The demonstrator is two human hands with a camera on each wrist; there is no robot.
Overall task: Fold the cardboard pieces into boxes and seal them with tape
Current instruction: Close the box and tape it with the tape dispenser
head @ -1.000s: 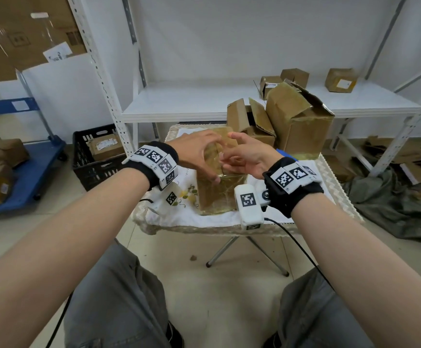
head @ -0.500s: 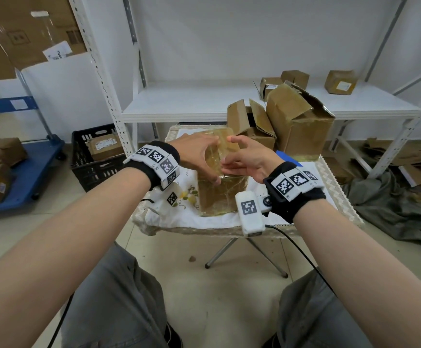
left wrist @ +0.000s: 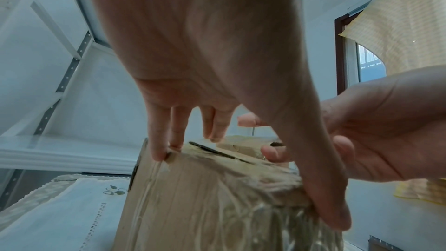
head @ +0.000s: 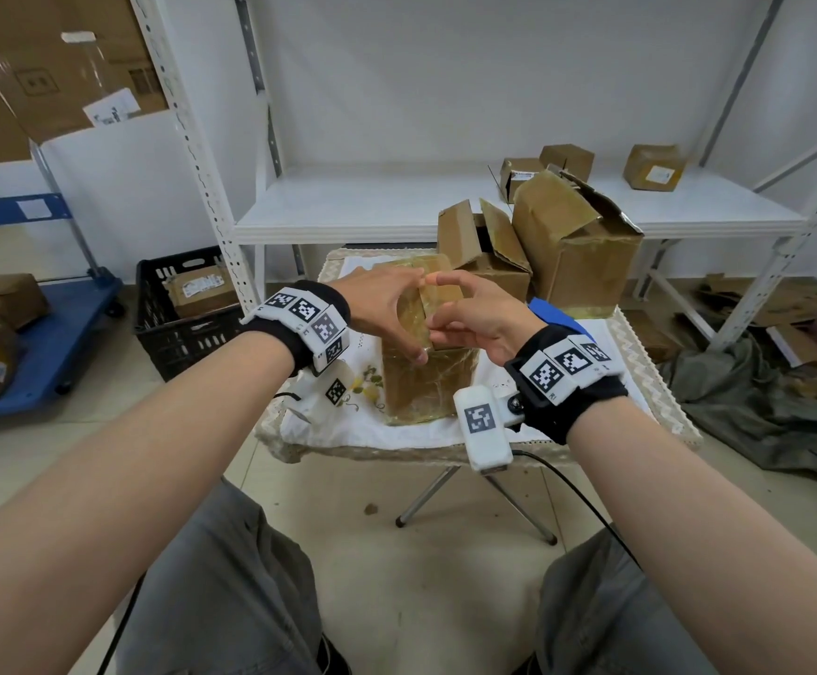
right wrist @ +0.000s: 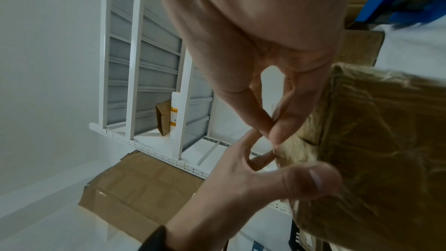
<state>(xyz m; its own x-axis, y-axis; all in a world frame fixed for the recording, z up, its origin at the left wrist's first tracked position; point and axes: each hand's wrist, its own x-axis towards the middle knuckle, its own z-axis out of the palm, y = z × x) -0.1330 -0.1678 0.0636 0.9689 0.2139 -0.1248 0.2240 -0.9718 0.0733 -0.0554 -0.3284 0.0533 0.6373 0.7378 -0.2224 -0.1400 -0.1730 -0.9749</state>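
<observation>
On top of the upright cardboard box (head: 423,382) both hands are at work. The left hand (head: 382,309) spans the box's top, its thumb pressed down over the near edge and its fingers (left wrist: 159,148) hooked on the far edge, so it has the box gripped between them. The right hand (head: 479,319) meets it from the other side, thumb and forefinger closed together in a pinch on the edge of a top flap (head: 438,297) beside the left hand's fingertips; in the right wrist view that pinch sits right at the flap's edge, on shiny wrinkled tape. The box itself is wrapped in glossy tape and stands near the middle of the small folding table (head: 659,382), on a white embroidered cloth (head: 343,421). Behind it on the table sit a smaller open box (head: 484,255) with its flaps up and a larger crumpled box (head: 577,241). Beyond stands a white metal shelf (head: 372,207) holding a few small parcels. A black crate (head: 172,333) rests on the floor to the left, beside a blue cart (head: 51,343).
</observation>
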